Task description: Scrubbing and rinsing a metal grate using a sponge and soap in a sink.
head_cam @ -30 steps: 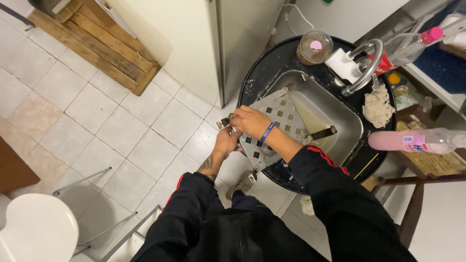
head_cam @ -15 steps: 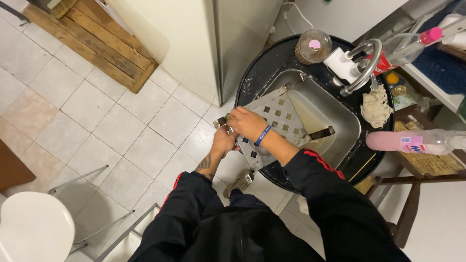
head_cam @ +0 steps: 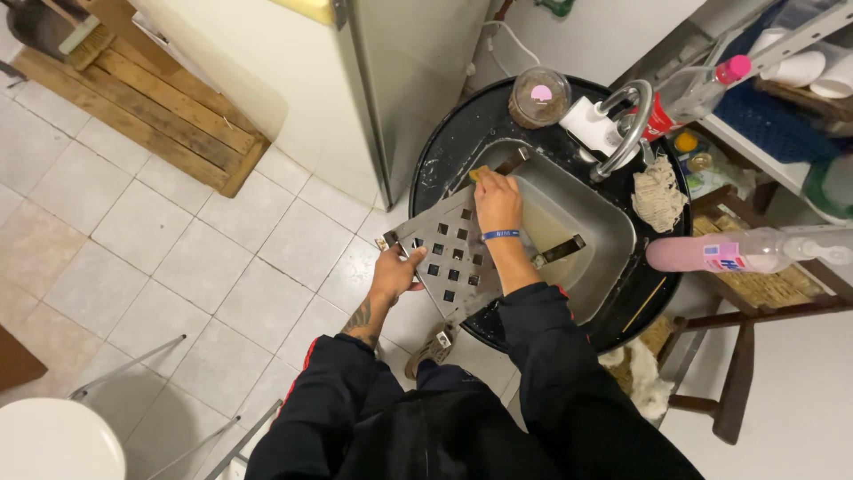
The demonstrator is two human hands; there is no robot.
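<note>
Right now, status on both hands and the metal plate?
Left hand grips perforated plate at its edge. Right hand presses yellow sponge on plate's far end. Plate tilted over sink; nothing blocking.

the right hand covers most of a yellow sponge, so only a corner shows at the fingertips. the right forearm hides the near-right part of the perforated metal plate, and the left hand covers part of its near edge; the fingers under it cannot be seen. the sink basin is partly hidden by the plate and arm. the white chair is cut off by the left and bottom edges. the pink bottle is blurred, its label too small to tell. the wooden pallet runs out at the top-left edge. the shelf is cut by the right edge.
</note>
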